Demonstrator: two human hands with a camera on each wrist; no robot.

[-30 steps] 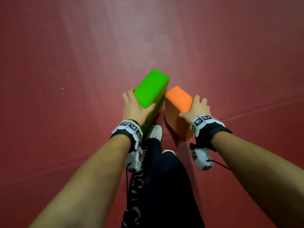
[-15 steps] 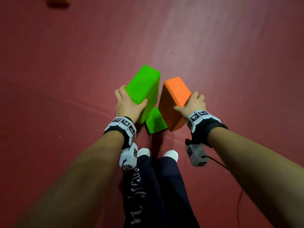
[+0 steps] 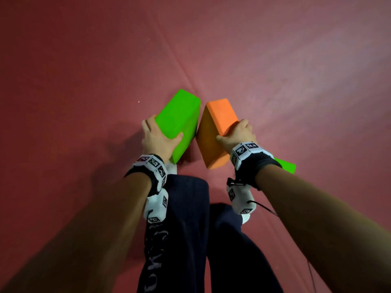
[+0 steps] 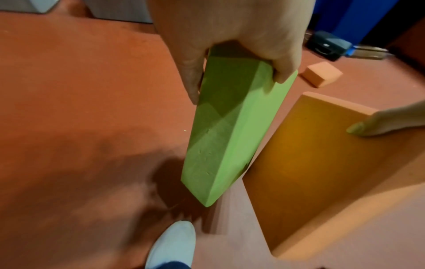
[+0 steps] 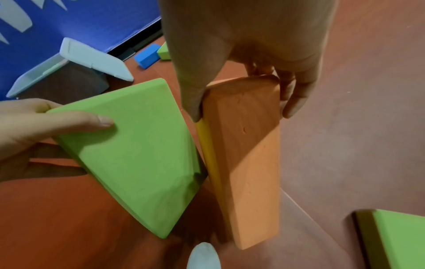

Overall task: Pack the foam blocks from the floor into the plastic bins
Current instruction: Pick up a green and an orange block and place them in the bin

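My left hand (image 3: 157,138) grips a green foam block (image 3: 179,119) by its near end, thumb on one broad face and fingers on the other; in the left wrist view the green block (image 4: 227,131) hangs above the red floor. My right hand (image 3: 236,135) grips an orange foam block (image 3: 218,127) the same way, and this orange block (image 5: 248,163) is held clear of the floor. The two blocks are side by side, almost touching. A second green block (image 3: 286,166) lies on the floor behind my right wrist. A plastic bin (image 5: 57,80) with its lid (image 5: 96,60) leaning on it stands by a blue wall.
A small orange block (image 4: 322,73) lies on the floor farther off. A blue block (image 5: 148,55) and another green block (image 5: 164,51) sit near the blue wall. My feet in white shoes (image 4: 172,245) stand just below the held blocks on the red floor (image 3: 84,81).
I have walked on with both blocks held. The green block on the floor, earlier between the held blocks, now lies to the right behind my right wrist.
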